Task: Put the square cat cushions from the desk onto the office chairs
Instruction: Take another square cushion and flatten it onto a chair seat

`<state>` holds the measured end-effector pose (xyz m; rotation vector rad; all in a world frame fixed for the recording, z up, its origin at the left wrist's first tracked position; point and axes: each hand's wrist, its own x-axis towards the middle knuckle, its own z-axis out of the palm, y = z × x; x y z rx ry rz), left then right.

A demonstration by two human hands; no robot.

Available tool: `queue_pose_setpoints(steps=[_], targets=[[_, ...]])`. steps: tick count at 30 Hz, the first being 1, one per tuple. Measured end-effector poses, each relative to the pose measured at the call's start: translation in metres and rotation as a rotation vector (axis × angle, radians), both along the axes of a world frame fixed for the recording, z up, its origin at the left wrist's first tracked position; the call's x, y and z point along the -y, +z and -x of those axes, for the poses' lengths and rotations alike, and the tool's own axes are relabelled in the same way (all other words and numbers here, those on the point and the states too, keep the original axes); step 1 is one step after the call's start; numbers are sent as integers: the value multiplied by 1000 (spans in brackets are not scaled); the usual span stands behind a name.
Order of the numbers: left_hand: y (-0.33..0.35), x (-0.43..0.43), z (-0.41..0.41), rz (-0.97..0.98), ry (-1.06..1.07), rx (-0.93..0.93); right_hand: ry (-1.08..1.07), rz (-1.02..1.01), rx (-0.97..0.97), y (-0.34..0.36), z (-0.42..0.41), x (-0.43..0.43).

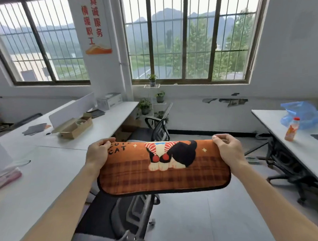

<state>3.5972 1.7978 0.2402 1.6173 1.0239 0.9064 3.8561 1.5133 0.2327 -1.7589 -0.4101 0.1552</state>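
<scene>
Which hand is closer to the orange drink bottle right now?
Right. The right hand grips the right end of the cat cushion, the bottle off to its right on the desk. The left hand grips the other end, with the cushion between it and the bottle.

The cushion (163,168) hangs above the near chair (104,220) — left table (51,175) beside it, right table (305,152) bearing a bottle (292,130) opposite.

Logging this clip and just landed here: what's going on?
A person holds an orange cat cushion in the air with both hands, the left hand and right hand each gripping a top corner. It hangs above a black office chair beside the white desk, not yet set down. A second chair stands further back.
</scene>
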Motion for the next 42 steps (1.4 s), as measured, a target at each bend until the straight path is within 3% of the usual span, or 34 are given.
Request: queue_pose_setpoints(steps=[8, 16, 23, 30, 36, 42], targets=[[-16, -123, -36, 61, 276, -12, 231, 37, 10, 1, -107, -211], [-70, -218, 10, 197, 523, -6, 538, 137, -12, -54, -105, -398], [-144, -276, 43, 371, 679, 1, 738, 354, -49, -118, -86, -513], [-226, -278, 46, 651, 832, -15, 941, 677, -10, -210, -86, -587], [-285, -262, 31, 907, 1053, -126, 1223, 983, 189, -285, -77, -658], [-337, -258, 16, 1162, 1265, -43, 1398, 1075, 347, -343, -57, -709]])
